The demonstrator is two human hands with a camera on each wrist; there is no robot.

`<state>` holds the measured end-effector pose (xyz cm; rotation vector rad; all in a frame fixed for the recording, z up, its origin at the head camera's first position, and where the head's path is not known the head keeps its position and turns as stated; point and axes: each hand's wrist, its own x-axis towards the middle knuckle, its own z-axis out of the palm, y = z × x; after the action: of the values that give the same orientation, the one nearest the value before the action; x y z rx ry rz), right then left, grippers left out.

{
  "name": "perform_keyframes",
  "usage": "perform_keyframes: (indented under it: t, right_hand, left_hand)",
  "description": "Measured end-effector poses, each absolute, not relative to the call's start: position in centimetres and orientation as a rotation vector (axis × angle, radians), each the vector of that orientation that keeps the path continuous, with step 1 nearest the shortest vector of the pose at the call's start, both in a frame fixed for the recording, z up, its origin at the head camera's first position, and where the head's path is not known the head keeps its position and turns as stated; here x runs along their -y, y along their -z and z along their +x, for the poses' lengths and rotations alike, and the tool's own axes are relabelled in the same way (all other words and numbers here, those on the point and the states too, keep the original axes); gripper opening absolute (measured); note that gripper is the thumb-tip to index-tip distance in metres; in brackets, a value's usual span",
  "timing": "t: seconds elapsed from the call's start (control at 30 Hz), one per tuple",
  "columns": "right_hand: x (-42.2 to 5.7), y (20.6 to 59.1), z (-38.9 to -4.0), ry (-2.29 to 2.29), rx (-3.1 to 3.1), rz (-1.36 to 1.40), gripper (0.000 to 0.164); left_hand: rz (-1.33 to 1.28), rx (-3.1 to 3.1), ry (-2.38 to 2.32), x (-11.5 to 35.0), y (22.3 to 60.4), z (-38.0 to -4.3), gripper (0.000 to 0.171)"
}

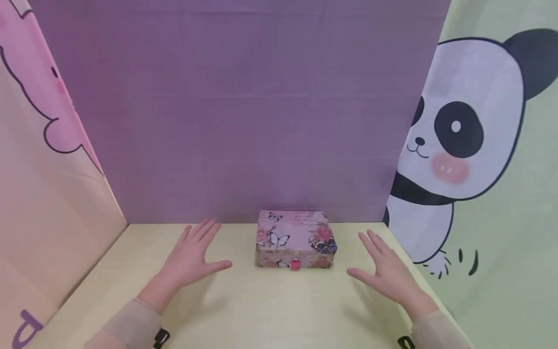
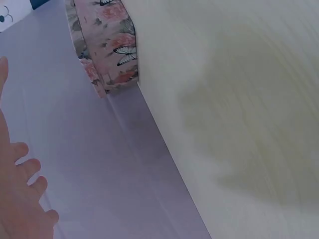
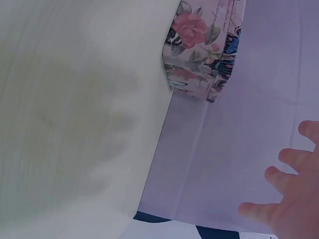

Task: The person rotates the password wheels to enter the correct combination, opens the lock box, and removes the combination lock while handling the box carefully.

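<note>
A pink box [image 1: 294, 231] with printed butterflies and roses sits closed at the table's back edge, a small red-pink clasp [image 1: 296, 262] on its front. To its left, my left hand [image 1: 192, 257] hovers over the table with fingers straight and thumb spread toward the box. My right hand [image 1: 385, 271] does likewise on the other side, its thumb pointing at the box. Neither hand touches anything. In the left wrist view, the box's end [image 2: 112, 50] shows at the top, apart from the fingers. The right wrist view shows its other end [image 3: 194, 55].
The pale wooden table [image 1: 270, 310] meets a purple cloth backdrop [image 1: 244, 111] right behind the box. A panda-printed cloth [image 1: 514, 232] hangs at the right, and a pink-figured cloth [image 1: 48, 203] at the left. Black straps show at both wrists.
</note>
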<state>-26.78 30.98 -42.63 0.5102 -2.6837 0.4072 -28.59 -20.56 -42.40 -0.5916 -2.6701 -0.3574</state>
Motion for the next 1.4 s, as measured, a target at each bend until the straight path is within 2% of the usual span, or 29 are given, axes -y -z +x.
perform_keyframes:
  t: [0.37,0.9,1.4]
  right_hand:
    - [-29.6,42.7,-26.8,-0.712,2.657,0.468,0.092]
    - [-26.8,43.3,-26.6,-1.394,2.511,0.503,0.067]
    - [-24.4,44.3,-27.1,-1.901,2.420,0.329,0.058]
  left_hand:
    - [-0.617,2.589,0.570,18.5,42.5,-28.0,0.105]
    - [-0.619,2.527,1.138,14.4,43.5,-27.2,0.092]
    - [-0.531,2.424,1.625,9.8,44.7,-27.2,0.065]
